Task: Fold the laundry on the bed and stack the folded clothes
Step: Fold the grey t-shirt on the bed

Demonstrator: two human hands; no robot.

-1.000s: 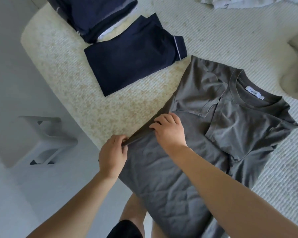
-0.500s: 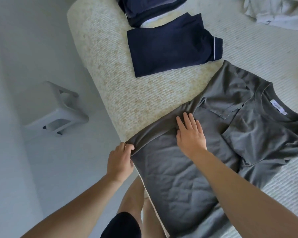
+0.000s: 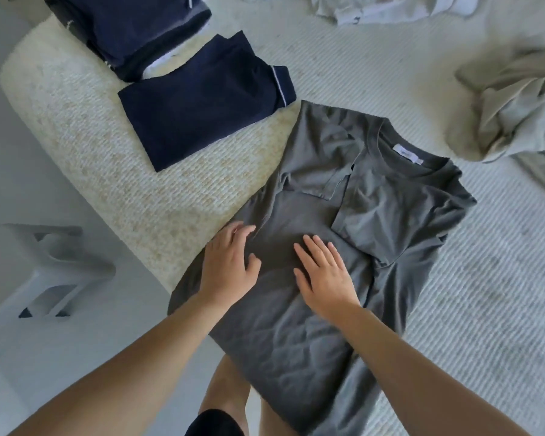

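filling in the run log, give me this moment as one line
step: smoothing grey t-shirt on bed | left hand: flat on shirt | right hand: flat on shirt | navy stack: top left

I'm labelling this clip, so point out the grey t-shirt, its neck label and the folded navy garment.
grey t-shirt point(image 3: 296, 350): head view, wrinkled lower body.
neck label point(image 3: 407, 154): head view, white tag's middle.
folded navy garment point(image 3: 199, 114): head view, top face.

- Grey T-shirt point(image 3: 343, 247): spread flat at the bed's edge, both sleeves folded inward, hem hanging off.
- Folded navy garment point(image 3: 202, 102): beside a navy stack point(image 3: 129, 29).
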